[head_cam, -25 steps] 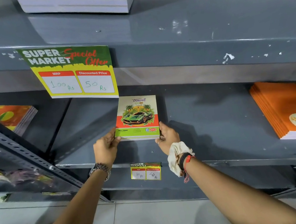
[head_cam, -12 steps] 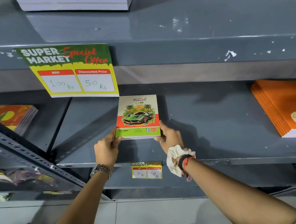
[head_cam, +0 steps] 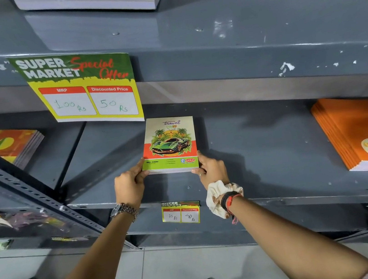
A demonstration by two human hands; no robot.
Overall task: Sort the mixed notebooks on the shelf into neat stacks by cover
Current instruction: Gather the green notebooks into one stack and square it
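A small stack of green-car "travel" notebooks (head_cam: 170,142) lies flat on the grey middle shelf (head_cam: 263,151), just under the price sign. My left hand (head_cam: 129,185) grips its near left corner, and my right hand (head_cam: 211,170) grips its near right corner. An orange notebook stack (head_cam: 356,132) lies at the right end of the same shelf. Another orange and yellow notebook stack (head_cam: 12,146) sits in the bay to the left. On the top shelf rests a thick stack of notebooks (head_cam: 90,0), seen edge-on.
A large "Super Market Special Offer" price sign (head_cam: 79,88) hangs from the top shelf's front edge. A small price tag (head_cam: 180,212) sits on the middle shelf's lip. A perforated slanted steel brace (head_cam: 18,185) divides the bays at left. Tiled floor lies below.
The stack and both hands have stayed in nearly the same place; the notebooks look slightly squared up and pushed a little further back on the shelf.
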